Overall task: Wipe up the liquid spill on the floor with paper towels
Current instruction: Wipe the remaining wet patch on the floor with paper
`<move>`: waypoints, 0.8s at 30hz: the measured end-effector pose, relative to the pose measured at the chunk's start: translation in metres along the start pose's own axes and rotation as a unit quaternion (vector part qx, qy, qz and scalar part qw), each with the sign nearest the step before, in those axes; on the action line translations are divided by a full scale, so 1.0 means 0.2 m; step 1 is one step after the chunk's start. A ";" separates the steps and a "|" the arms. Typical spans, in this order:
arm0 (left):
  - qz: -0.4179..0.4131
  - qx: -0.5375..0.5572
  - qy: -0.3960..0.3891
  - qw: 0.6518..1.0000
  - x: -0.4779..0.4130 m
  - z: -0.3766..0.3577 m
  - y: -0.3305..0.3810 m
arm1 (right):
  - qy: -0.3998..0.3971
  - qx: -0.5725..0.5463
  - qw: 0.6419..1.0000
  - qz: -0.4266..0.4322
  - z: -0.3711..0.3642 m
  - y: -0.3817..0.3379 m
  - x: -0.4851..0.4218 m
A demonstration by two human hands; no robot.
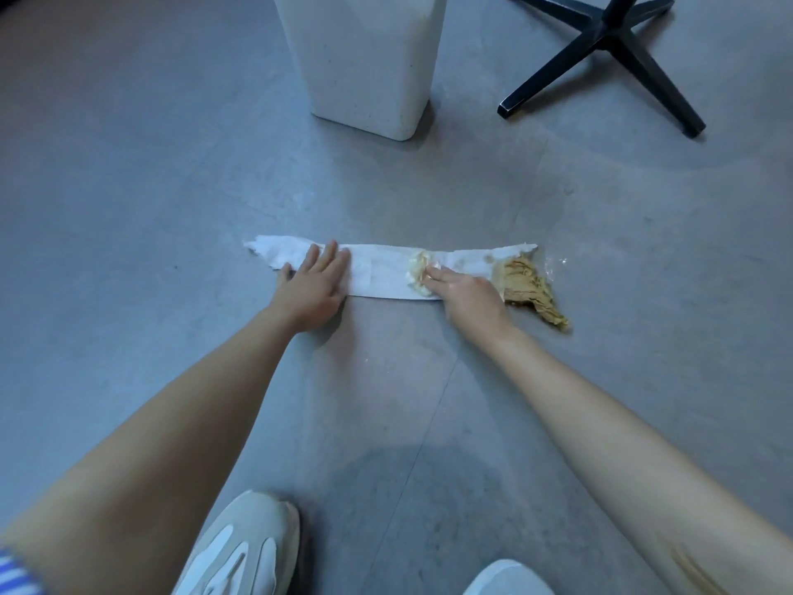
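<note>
paper towel strip [382, 272] lies under flat left fingers [329, 254]; curled right fingers [437, 275] pinch its crumpled middle.

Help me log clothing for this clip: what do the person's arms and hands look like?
The left hand and right hand wear no gloves, and no watch shows. Both are bare to the elbow. A blue-and-white striped sleeve shows on the left.

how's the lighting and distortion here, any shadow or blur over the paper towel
Head view: dim bluish light, with a brighter patch of floor before the white bin. Head view: a shadow darkens the floor near the shoes, not the paper towel. Head view: wide-angle stretch swells the forearms toward the lower corners; left hand and right hand look sharp.
</note>
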State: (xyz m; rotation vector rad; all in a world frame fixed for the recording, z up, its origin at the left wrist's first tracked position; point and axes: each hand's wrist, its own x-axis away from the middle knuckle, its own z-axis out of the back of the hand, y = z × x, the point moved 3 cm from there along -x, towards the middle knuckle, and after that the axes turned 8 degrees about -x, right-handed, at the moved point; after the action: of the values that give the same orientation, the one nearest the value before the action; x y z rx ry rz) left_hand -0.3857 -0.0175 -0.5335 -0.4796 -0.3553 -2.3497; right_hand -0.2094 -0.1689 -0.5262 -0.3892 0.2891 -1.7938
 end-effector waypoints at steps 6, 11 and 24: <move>0.003 0.003 -0.003 1.000 0.01 0.01 0.01 | 0.055 -0.038 0.988 0.143 -0.15 -0.14 0.24; 0.003 0.006 0.007 1.000 0.02 0.03 0.01 | 0.073 -0.051 0.985 0.146 -0.12 -0.11 0.31; 0.079 0.221 0.085 0.968 0.07 0.07 0.20 | 0.184 0.098 0.977 0.042 0.07 0.13 0.44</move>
State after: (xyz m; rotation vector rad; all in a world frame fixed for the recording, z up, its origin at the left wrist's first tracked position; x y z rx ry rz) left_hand -0.3642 -0.0479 -0.5096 -0.0867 -0.7105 -2.0550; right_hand -0.2014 -0.2593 -0.5141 0.0985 0.3770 -1.7860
